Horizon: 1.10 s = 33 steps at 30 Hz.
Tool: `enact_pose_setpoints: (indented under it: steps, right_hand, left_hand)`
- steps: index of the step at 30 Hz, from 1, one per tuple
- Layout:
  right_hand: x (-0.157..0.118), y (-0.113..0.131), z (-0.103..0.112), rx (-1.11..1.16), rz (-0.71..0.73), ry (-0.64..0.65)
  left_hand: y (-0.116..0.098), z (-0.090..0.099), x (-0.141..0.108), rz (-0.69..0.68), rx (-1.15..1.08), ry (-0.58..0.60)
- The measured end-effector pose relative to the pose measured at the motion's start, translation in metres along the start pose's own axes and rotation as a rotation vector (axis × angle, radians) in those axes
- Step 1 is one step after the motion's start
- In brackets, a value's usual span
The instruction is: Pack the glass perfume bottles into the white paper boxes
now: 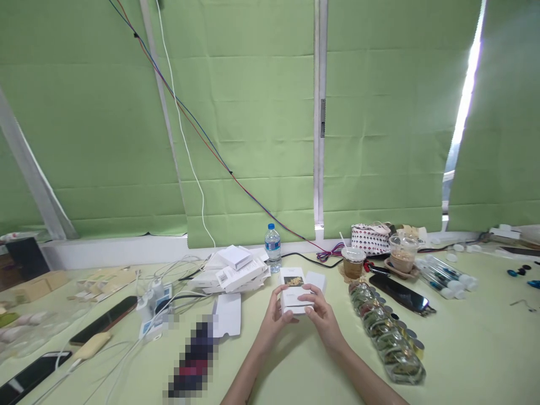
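A small white box with a printed picture near its far end sits between my two hands, at the middle of the table's near side. My left hand grips its left side, thumb at the near edge. My right hand holds its right side, with fingers lying over the top and the thumb at the near corner. Part of the box is hidden by my fingers. Just behind my right hand lies another white piece, perhaps a box or flap; I cannot tell whether it is joined to the held box.
Left of my hands are a pile of white boxes, an open white carton piece and tangled cables. A water bottle stands behind. Rightward lie a row of wrapped packets, a dark phone and two drink cups.
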State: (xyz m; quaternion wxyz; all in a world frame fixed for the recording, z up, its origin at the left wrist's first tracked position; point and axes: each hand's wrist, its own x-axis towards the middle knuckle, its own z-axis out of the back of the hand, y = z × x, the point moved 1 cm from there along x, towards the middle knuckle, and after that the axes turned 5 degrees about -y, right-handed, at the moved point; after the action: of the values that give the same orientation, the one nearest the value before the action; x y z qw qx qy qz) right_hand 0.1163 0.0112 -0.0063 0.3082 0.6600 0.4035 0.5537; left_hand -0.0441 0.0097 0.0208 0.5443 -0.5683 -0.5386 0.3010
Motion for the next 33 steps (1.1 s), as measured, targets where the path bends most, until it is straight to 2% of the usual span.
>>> enact_pose_setpoints:
  steps: [5, 13, 23, 28, 33]
  right_hand:
    - [0.0, 0.001, -0.001, 0.008, 0.005, -0.011]
    - [0.002, 0.006, 0.001, -0.045, -0.003, 0.002]
    - [0.001, 0.007, 0.001, -0.03, -0.004, 0.033]
    - [-0.001, 0.014, -0.004, -0.049, -0.017, 0.026]
    - [-0.003, 0.014, -0.007, 0.006, -0.041, 0.041]
  left_hand:
    - [0.002, 0.003, 0.004, 0.108, -0.031, -0.078]
    - [-0.002, -0.001, 0.0, 0.053, 0.06, -0.141]
    - [-0.002, 0.003, 0.001, -0.001, 0.155, -0.116]
    - [-0.001, 0.002, -0.001, -0.076, 0.063, -0.09]
    - [-0.003, 0.001, -0.001, -0.062, 0.061, -0.075]
